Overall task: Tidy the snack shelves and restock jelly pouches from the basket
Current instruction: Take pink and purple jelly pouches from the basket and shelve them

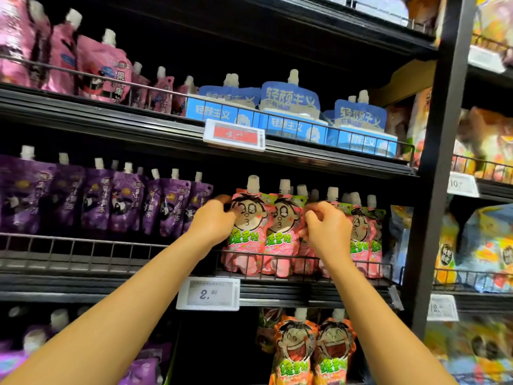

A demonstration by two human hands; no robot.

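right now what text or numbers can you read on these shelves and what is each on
"2.50": white price tag under the pink pouches
"轻颜主义": blue boxes and blue pouches
"果汁果冻": purple pouches
Red price tag: starts "4", the rest blurred
Tags on the right shelves and the pouches' green lettering: too blurred

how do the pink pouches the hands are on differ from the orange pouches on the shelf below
The pink pouches show a puckered, wide-eyed cartoon face; the orange pouches show a laughing one. The pink pouches stand behind a wire rail, with the left hand and right hand gripping them; nothing touches the orange pouches. The pink row runs several wide; only two orange fronts show clearly. Both have white caps and green lettering.
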